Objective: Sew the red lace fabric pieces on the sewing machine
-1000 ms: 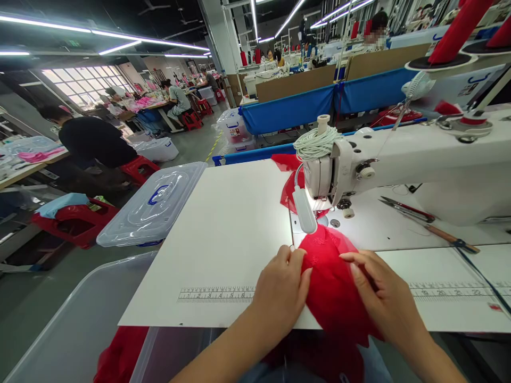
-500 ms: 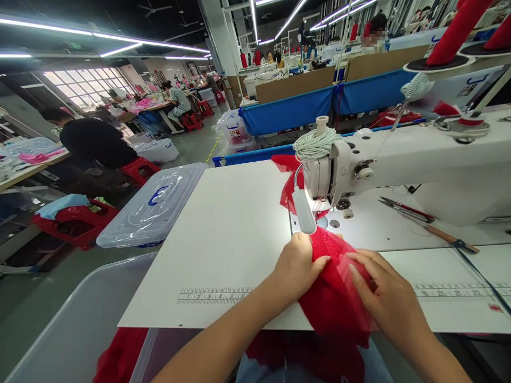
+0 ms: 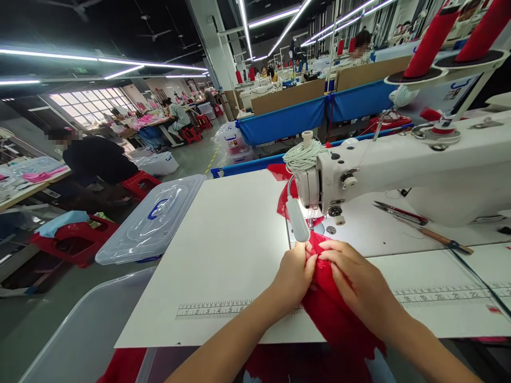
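Two bare hands meet at the lower centre of the frame over a piece of sheer red fabric (image 3: pixel 331 311). The fabric runs from beneath the needle area of a white sewing machine (image 3: pixel 375 178) down over the table's near edge. The left hand (image 3: pixel 293 274) pinches the fabric's left edge, thumb and forefinger closed on it, just below a small grey-white lamp (image 3: pixel 297 219). The right hand (image 3: pixel 361 279) lies on its right side, fingers bent and close together, fingertips touching the cloth; whether the thumb grips it too, I cannot tell. A printed ruler (image 3: pixel 215 309) crosses the front of the white table (image 3: pixel 223 244). Right of centre lie metal snips (image 3: pixel 401 213) and a wooden-handled tool (image 3: pixel 443 238). Red thread cones (image 3: pixel 431 42) stand upper right; a clear plastic lid (image 3: pixel 147 234) sits left of the table.
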### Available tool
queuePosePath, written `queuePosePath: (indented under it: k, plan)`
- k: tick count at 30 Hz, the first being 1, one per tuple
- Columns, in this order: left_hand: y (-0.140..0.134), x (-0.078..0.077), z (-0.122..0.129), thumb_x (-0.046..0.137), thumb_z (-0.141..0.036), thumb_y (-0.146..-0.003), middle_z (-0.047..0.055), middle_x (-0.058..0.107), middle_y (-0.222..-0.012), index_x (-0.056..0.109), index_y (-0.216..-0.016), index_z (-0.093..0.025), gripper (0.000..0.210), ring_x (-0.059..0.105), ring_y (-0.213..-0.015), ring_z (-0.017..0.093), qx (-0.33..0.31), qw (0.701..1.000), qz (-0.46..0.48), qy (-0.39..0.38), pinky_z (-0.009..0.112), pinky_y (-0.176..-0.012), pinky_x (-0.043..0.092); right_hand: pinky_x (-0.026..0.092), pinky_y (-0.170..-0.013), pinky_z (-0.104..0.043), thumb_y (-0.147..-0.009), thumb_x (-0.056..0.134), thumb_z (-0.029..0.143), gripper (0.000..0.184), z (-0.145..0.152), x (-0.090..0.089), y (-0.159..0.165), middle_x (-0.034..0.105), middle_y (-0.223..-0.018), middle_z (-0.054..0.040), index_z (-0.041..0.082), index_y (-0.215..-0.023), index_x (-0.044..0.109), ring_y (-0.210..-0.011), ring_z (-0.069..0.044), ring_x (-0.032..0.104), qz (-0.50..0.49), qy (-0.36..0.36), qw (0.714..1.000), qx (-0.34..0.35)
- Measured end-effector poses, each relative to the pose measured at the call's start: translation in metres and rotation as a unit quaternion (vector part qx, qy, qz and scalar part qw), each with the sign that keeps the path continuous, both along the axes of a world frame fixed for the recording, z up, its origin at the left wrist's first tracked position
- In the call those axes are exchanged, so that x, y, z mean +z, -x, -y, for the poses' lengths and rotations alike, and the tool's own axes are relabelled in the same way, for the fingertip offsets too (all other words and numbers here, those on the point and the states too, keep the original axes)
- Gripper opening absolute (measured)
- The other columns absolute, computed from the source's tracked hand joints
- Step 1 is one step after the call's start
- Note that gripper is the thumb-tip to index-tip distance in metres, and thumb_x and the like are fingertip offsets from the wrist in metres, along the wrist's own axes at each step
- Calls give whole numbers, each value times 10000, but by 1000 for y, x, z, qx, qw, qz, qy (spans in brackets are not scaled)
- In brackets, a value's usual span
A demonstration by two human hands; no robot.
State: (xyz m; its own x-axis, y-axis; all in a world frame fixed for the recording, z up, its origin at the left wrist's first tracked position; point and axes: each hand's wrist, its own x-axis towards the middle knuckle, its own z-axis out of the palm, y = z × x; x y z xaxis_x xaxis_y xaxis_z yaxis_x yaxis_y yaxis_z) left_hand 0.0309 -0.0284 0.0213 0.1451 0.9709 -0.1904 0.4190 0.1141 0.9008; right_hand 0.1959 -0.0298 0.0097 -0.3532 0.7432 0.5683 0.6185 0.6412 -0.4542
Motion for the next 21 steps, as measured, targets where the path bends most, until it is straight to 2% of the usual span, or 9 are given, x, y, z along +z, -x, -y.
queuePosePath:
  k: [2,6,7,9,11,13,16,19,21]
  plan:
    - [0,-3,-1,426,-284,-916,-31,509,-744,389,-962,-224,84,556,-468,144,1,1000,27,11,274,-449,475,590,-848,-350,-930,352,139,303,-9,-2,4,694,-1114,-84,230,-994,634,-1028,-195,677,-5,50,997,51]
    - [5,-1,-2,374,-254,-914,-35,512,-757,430,-1139,-201,238,570,-491,126,-16,999,32,20,253,-507,488,593,-889,-400,-921,365,163,332,-26,-14,4,705,-1159,-115,184,-1082,654,-1062,-231,683,7,102,993,61]
    - [8,1,-3,355,-232,-904,-32,517,-736,479,-1098,-195,234,558,-494,121,-27,999,18,20,243,-515,473,587,-911,-410,-922,369,168,346,-29,-17,3,696,-1200,-120,179,-1113,657,-1093,-238,675,15,107,992,63]
    - [13,7,-6,344,-179,-857,-23,511,-671,560,-887,-191,219,524,-527,122,-40,999,-22,9,238,-542,429,573,-946,-417,-927,373,176,371,-33,-20,0,676,-1260,-120,178,-1158,663,-1141,-244,656,40,103,992,68]
    - [19,13,-11,387,-152,-793,-21,441,-584,490,-631,-200,198,466,-555,133,-30,997,-65,-9,252,-558,369,571,-950,-411,-923,381,177,387,-36,-21,-4,665,-1289,-114,182,-1187,665,-1152,-243,653,75,86,991,72]
    - [24,17,-19,457,-166,-748,-27,333,-528,353,-509,-211,264,420,-559,141,-12,993,-112,-25,269,-560,315,583,-922,-407,-909,399,174,390,-41,-19,-8,665,-1294,-108,192,-1189,669,-1131,-243,664,105,63,989,77]
    - [27,15,-34,579,-216,-702,-31,263,-514,284,-484,-224,367,460,-607,178,22,984,-170,-54,283,-589,316,597,-883,-387,-879,416,138,395,-50,-16,-15,671,-1289,-90,207,-1172,672,-1092,-229,681,131,42,985,106]
    - [26,9,-43,636,-237,-696,16,429,-649,393,-556,-224,281,534,-838,257,62,972,-193,-118,326,-713,402,598,-871,-367,-844,420,91,433,-56,-14,-21,684,-1270,-69,215,-1181,663,-1065,-216,688,146,28,981,127]
    - [23,5,-43,599,-237,-756,55,525,-816,483,-665,-215,149,529,-927,266,62,969,-178,-157,366,-794,439,591,-889,-374,-836,418,79,442,-58,-15,-22,686,-1265,-73,205,-1181,662,-1077,-219,683,144,19,981,130]
